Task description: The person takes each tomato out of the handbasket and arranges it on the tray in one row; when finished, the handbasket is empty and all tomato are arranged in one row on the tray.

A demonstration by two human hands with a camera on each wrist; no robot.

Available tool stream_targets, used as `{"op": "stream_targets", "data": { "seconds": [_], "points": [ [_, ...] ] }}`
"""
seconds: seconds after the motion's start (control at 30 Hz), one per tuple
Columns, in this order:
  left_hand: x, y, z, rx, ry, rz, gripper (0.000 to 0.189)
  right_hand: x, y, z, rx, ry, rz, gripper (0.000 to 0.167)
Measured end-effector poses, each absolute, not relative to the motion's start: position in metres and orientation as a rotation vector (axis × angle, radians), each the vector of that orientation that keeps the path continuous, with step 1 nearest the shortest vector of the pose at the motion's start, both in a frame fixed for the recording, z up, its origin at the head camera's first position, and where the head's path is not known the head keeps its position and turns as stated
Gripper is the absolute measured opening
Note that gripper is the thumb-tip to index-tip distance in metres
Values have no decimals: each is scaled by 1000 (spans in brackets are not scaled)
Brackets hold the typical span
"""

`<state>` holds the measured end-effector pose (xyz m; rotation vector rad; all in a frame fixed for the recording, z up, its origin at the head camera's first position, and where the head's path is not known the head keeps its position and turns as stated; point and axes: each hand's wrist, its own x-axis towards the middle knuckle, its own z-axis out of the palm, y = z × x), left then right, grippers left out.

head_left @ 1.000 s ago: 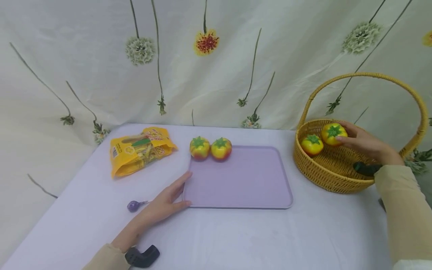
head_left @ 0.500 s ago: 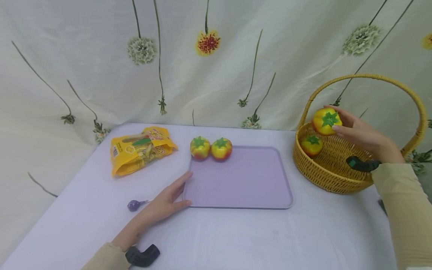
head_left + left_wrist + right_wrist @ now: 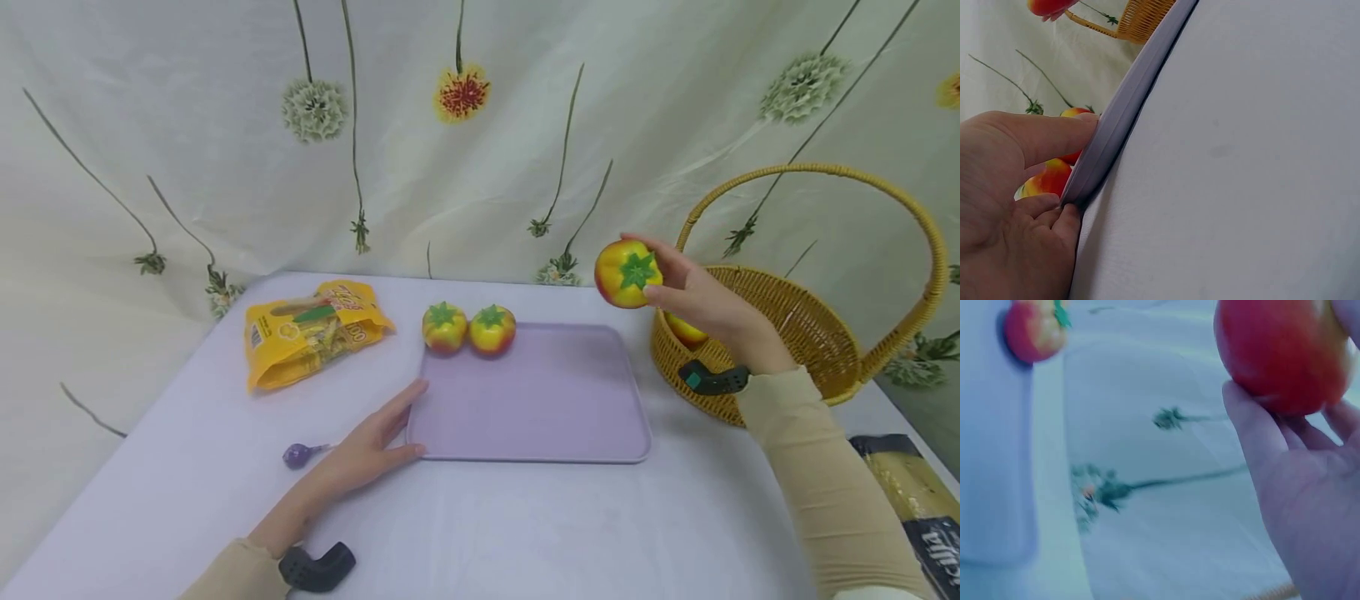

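The tray (image 3: 536, 408) is laid mid-table, and at its back left corner a left fruit (image 3: 444, 330) and a right fruit (image 3: 492, 332) are set close side by side. To the right, the basket (image 3: 795, 312) is stood upright with its handle raised; in its left part a third fruit (image 3: 686, 332) is seen, mostly covered by the right hand (image 3: 708, 304). At the back left, a yellow bag (image 3: 315, 333) is laid.

A broad stretch of table (image 3: 525, 533) is shown before the tray, and a narrow strip between tray and basket. The packet (image 3: 918, 500) is cut off by the right border of the view; a lollipop (image 3: 297, 456) is left beside the left forearm. The table's far edge is backed by a flowered cloth (image 3: 487, 183).

The tray's left rim is touched by the left hand (image 3: 371, 450), thumb and fingers spread wide. The held fruit (image 3: 622, 273) is gripped by the right hand's thumb and fingers, raised just left of the basket, beyond the tray's back right corner.
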<state>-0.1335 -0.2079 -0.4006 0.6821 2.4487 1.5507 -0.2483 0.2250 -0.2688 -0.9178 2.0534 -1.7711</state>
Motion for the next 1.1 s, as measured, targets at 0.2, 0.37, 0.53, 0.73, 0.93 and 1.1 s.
{"op": "stream_targets", "data": {
  "seconds": [0.2, 0.37, 0.53, 0.73, 0.93, 1.1],
  "points": [
    [-134, -208, -400, 687, 2465, 1535, 79, -254, 181, -298, -753, 2109, -1764, 62],
    [-135, -208, -401, 697, 2440, 1552, 79, -263, 158, -325, -640, 2079, -1791, 63],
    [-135, -208, -401, 706, 2430, 1565, 79, -273, 144, -348, -536, 2084, -1778, 65],
    [-134, -208, -401, 707, 2436, 1561, 79, -277, 131, -363, -413, 2131, -1726, 63],
    [-134, -208, -401, 707, 2435, 1556, 79, -277, 126, -368, -370, 2153, -1732, 64],
    [-134, -208, -401, 705, 2440, 1558, 79, -278, 125, -372, -364, 2117, -1772, 67]
  ]
}}
